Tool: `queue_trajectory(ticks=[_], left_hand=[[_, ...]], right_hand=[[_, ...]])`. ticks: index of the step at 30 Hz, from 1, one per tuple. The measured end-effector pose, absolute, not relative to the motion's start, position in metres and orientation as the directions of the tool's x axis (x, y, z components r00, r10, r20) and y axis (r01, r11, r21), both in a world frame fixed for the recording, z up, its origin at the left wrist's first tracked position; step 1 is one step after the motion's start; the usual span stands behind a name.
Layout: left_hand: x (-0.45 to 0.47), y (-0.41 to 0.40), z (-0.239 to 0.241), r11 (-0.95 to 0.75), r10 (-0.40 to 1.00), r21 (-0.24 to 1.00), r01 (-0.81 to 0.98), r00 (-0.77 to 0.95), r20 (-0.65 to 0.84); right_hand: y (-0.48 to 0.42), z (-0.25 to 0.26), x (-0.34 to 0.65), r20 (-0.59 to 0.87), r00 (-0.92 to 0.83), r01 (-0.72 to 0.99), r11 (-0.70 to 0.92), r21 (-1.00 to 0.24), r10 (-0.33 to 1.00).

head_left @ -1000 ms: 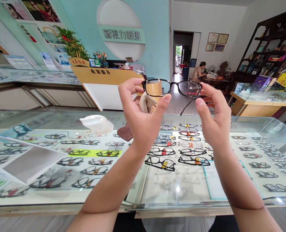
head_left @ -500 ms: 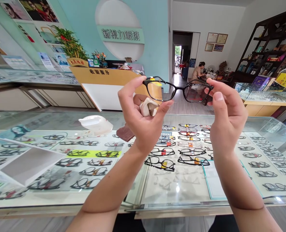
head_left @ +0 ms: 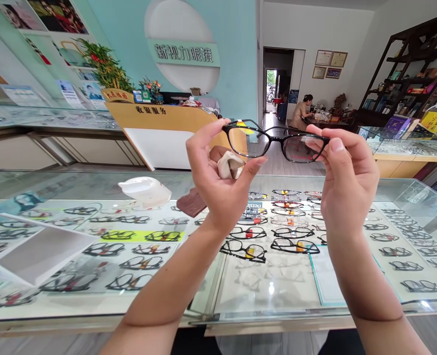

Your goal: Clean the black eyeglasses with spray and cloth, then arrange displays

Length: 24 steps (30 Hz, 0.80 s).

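Black glasses are held between the hands: the left hand pinches one lens rim, a cloth tucked in its palm, and the right hand pinches the other end. Red lens print is unreadable; the sign beyond reads 新视力眼镜. Open air surrounds them, the counter well below

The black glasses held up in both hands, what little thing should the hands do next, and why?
Probably rub the small beige cloth over the nearest lens. The left hand pinches one end of the black plastic-framed glasses with that cloth tucked in its palm, the right hand holds the other end, and the pair is lifted above the glass display counter.
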<state>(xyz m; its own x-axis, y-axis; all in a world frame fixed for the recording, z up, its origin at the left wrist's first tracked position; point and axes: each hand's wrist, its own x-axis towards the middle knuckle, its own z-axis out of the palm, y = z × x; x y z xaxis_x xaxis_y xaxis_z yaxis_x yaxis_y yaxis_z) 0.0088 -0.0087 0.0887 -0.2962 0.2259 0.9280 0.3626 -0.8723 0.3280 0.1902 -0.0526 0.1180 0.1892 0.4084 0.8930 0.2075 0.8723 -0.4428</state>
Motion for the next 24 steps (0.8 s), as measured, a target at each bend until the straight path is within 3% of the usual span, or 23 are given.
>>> queue_trajectory(ticks=[7,14,24], left_hand=[[0.0070,-0.0070,0.0877,-0.909,0.257,0.324,0.262,-0.260,0.931],[0.0084,-0.0097,0.0904,-0.920,0.304,0.346,0.182,-0.225,0.926],[0.0021,-0.0096,0.0929,-0.908,0.400,0.414,0.063,-0.162,0.902]], right_hand=[[-0.0619,0.1244,0.1912,0.799,0.180,-0.042,0.816,-0.576,0.573],[-0.0582,0.1236,0.1939,0.787,0.168,-0.042,0.802,-0.596,0.594],[-0.0590,0.1254,0.1938,0.842,0.178,0.038,0.851,-0.523,0.509]])
